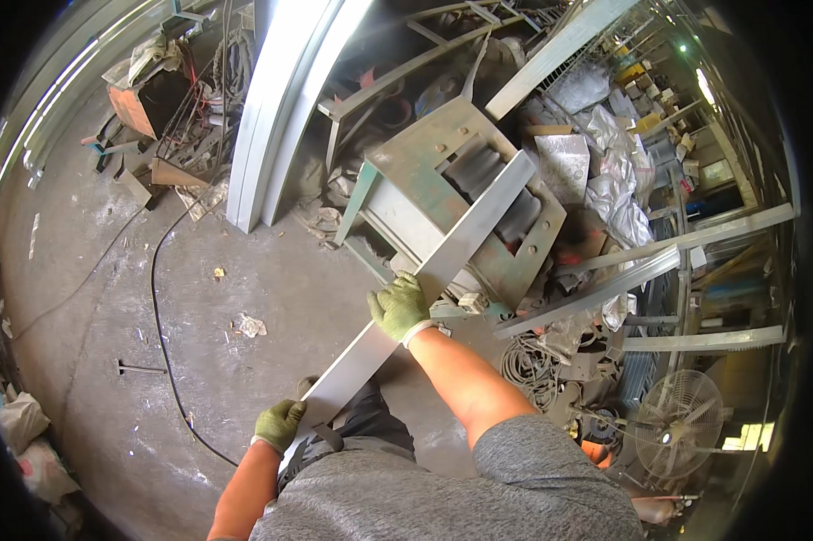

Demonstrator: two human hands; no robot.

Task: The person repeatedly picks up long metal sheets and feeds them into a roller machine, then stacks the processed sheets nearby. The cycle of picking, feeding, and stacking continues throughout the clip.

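Note:
A long flat strip of pale metal (357,362) slants from beside my waist up and to the right. My left hand (280,424), in a green glove, is closed round its near end. Farther along, my right hand (399,308), gloved the same way, grips the strip's edge with its fingers over the top. The strip's far end lies across the front of a worn green and brown machine (411,144). Dark rollers (474,171) show in the machine's opening, partly hidden behind the strip. Whether the strip touches the rollers, I cannot tell.
A tall bright metal beam (285,108) stands at the far left of the machine. On the floor, a black cable (157,288) curves near a T-shaped metal piece (143,369). To the right are metal bars (596,290), coiled wire (525,371) and a caged fan (679,424).

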